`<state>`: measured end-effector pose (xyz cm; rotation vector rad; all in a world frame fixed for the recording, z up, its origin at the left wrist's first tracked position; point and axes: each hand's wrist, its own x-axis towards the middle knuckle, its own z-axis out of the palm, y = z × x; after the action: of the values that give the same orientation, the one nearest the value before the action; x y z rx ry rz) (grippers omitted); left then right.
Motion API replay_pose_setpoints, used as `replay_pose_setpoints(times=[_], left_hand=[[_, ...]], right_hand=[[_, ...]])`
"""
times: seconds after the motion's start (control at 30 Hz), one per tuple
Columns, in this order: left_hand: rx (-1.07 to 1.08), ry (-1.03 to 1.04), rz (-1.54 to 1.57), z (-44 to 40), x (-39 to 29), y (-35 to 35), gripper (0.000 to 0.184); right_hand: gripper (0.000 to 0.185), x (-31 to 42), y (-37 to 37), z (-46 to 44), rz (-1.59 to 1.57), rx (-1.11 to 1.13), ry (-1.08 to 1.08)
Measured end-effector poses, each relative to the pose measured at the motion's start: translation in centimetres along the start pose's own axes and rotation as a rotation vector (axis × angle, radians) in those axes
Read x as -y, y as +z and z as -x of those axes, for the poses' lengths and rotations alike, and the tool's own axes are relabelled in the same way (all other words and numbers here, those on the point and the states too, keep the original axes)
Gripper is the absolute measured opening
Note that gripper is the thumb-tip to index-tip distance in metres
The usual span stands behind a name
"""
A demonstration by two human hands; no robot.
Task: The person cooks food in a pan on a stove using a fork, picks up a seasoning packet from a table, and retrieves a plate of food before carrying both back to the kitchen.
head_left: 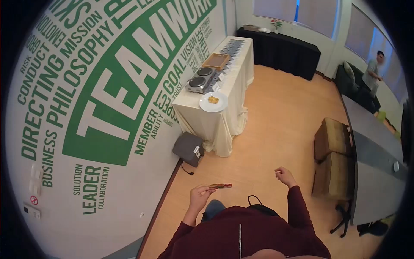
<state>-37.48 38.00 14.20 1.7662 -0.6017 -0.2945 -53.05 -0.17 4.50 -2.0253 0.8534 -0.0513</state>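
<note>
Between the thumb and fingers of my left hand [200,197] is a thin, flat red packet [221,186] with some green and yellow on it, held out level over the floor. My right hand [284,176] hangs in the air to the right, its fingers curled in, and nothing shows in them. Ahead of my left hand, a white plate [207,107] with a piece of yellow-brown food [213,99] sits on the near end of a cloth-covered table [215,125].
A double hot plate [201,82], a wooden tray [216,61] and rows of small items line the table. Below stands a dark grey box [188,149] with a cord. Brown chairs [334,172] and a grey table [373,172] flank the right. A person [371,75] stands far right.
</note>
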Motion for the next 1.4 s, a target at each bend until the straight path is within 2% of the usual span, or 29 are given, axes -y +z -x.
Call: replay_pose_setpoints(times=[0.1,0.17,0.27,0.37,0.47,0.6,0.67,0.77,0.83,0.9,0.93,1.0,1.03,1.07,1.1,1.2,1.27,1.37,1.4], left_hand=[[-0.079,-0.057,0.008,-4.7,3.8,-0.4,0.007],[-0.119,-0.096,0.064,-8.0,6.6,-0.7,0.006],[-0.135,-0.170,0.116,-14.0,8.6,-1.9,0.007],[-0.170,-0.169,0.151,-21.5,11.7,-3.4,0.006],[-0.206,-0.182,0.129,-29.6,15.7,-5.8,0.009],[-0.258,-0.143,0.188,-39.4,22.2,-7.0,0.012],[-0.229,-0.141,0.097,-44.2,22.4,-7.4,0.007],[-0.151,-0.353,0.092,-51.3,26.1,-6.8,0.006],[-0.101,-0.263,0.022,-55.3,29.6,-5.8,0.007],[-0.081,-0.123,-0.127,-58.7,31.1,-4.4,0.008],[-0.044,-0.242,-0.141,-60.4,32.7,-3.9,0.010],[-0.066,-0.265,-0.053,-62.5,35.2,-2.8,0.011],[-0.077,-0.273,-0.011,-64.2,35.7,-2.3,0.011],[-0.028,-0.336,-0.199,-65.4,32.0,-2.1,0.015],[0.030,-0.264,0.066,-66.5,36.5,-1.7,0.018],[0.068,-0.434,0.185,-68.6,34.2,-1.0,0.019],[0.115,-0.556,0.274,-69.2,34.1,-0.9,0.020],[0.223,-0.505,0.200,-70.6,35.5,-1.0,0.021],[0.255,-0.609,0.223,-71.0,34.9,-1.4,0.020]], right_hand=[[0.024,4.7,2.4,-7.9,-0.017,0.172,-0.031],[0.024,9.5,3.9,-11.9,-0.338,0.385,0.123],[0.024,13.4,7.3,-20.6,-0.916,0.504,0.167],[0.024,16.9,10.5,-30.8,-0.905,0.335,0.201],[0.024,18.4,13.4,-39.8,-0.988,0.282,0.284],[0.029,18.2,16.9,-48.9,-0.906,0.225,0.399],[0.028,18.8,17.4,-51.7,-0.881,0.216,0.413],[0.030,18.9,18.0,-55.8,-0.858,0.236,0.446],[0.032,18.4,18.5,-58.6,-0.812,0.253,0.455],[0.035,19.0,18.8,-59.7,-0.703,0.125,0.386],[0.036,19.3,18.7,-60.6,-0.646,0.059,0.345],[0.038,18.8,19.0,-62.5,-0.533,0.114,0.343],[0.039,18.2,19.6,-63.5,-0.479,0.139,0.338],[0.040,16.3,21.1,-64.3,-0.405,0.134,0.294],[0.041,15.1,21.8,-65.5,-0.328,0.127,0.252],[0.042,19.6,18.7,-64.1,-0.338,0.284,0.316],[0.043,19.1,19.7,-64.3,-0.223,0.230,0.287],[0.043,18.6,20.4,-64.0,-0.045,0.117,0.196],[0.042,18.7,20.8,-64.0,0.011,0.070,0.163]])
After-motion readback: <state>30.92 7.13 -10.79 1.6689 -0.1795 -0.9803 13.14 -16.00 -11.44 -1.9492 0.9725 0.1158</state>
